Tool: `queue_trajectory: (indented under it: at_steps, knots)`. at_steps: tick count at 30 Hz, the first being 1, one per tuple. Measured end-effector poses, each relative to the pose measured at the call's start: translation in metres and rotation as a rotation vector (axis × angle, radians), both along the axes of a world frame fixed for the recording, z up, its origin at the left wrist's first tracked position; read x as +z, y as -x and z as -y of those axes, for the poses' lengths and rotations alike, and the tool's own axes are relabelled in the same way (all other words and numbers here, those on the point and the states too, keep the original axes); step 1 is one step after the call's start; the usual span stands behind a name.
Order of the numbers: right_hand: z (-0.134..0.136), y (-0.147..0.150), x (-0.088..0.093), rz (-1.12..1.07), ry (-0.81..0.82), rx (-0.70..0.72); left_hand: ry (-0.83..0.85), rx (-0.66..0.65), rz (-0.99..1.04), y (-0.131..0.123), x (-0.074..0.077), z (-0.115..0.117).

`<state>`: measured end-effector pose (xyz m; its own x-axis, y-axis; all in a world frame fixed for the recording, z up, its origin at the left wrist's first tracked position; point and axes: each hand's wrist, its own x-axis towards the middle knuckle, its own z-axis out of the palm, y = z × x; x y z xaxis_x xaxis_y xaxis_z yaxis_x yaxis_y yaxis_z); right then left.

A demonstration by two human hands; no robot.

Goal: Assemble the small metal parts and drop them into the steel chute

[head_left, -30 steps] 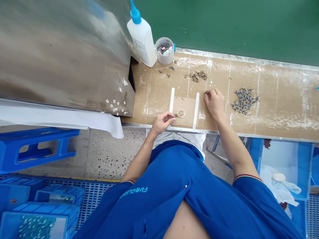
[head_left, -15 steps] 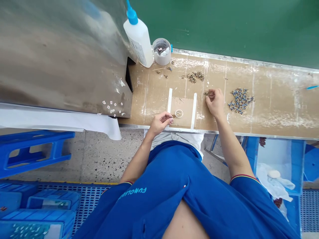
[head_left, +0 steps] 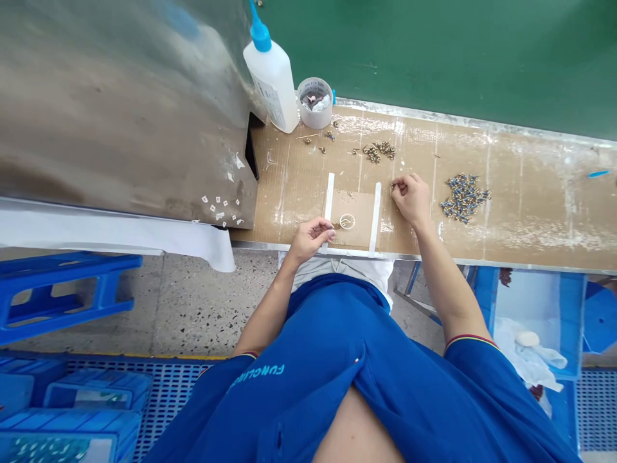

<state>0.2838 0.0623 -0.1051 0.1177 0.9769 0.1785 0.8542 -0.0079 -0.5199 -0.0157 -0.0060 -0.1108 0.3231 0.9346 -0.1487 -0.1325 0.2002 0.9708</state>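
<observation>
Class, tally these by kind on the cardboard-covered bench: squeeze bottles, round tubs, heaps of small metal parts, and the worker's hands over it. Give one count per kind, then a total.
Squeeze bottle: 1
Round tub: 1
Heaps of small metal parts, brass heap and blue-and-brass heap: 2
Hands, left hand and right hand: 2
Total: 6

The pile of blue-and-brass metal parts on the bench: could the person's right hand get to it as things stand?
Probably yes. The right hand rests close beside the pile of blue-and-brass metal parts on the cardboard-covered bench, and nothing seems to stand between them, so a short sideways move looks enough.
</observation>
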Motion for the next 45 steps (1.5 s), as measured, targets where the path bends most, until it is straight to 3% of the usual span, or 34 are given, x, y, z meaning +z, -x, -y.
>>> queue_trajectory:
  at_steps: [5,11,17,28,34,39,45]
  knots:
    - [0.003,-0.006,0.001,0.072,-0.043,-0.023,0.005,0.001,0.005,0.0,-0.003,0.0]
    - [0.017,-0.018,0.008,-0.039,0.021,0.008,0.007,-0.001,0.004,0.0,-0.002,-0.001]
    - [0.037,-0.018,0.006,0.062,-0.038,0.001,0.003,-0.005,0.012,0.0,0.003,-0.002]
    - [0.082,-0.014,0.0,-0.12,-0.068,-0.094,0.011,0.005,0.017,0.001,0.006,-0.002]
    - [0.077,-0.026,0.012,-0.055,-0.04,-0.027,0.003,0.016,0.014,0.003,0.008,0.0]
    - [0.068,-0.024,0.015,-0.012,0.022,0.033,-0.032,-0.008,-0.003,0.003,0.021,0.005]
    - [0.068,-0.023,0.018,-0.093,0.034,-0.061,-0.104,-0.002,-0.038,-0.001,0.05,0.008]
